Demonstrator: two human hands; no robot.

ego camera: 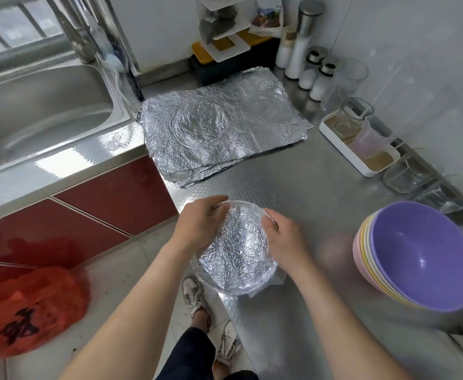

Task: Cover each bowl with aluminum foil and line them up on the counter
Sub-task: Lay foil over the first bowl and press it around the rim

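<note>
Two hands on one foil-covered bowl (237,248), which sits on steel counter (320,187) near its front edge, approx. 6 o'clock in view. Foil crinkled, pulled over the top, skirt bunched round the rim.

L hand (197,223): at bowl's 10 o'clock, fingers curled over the rim, gripping foil to the edge.
R hand (285,237): at bowl's 2 o'clock, fingers bent onto the rim, likewise gripping.

Stack of foil sheets (219,133) lies flat at 12 o'clock from bowl, well apart, w/ round bowl marks pressed in the top sheet.
Nested bowl stack (422,256), purple one on top, uncovered, at bowl's 3 o'clock.
Sink (47,105) at 10 o'clock; red bag (30,311) on floor at 8 o'clock.
</note>
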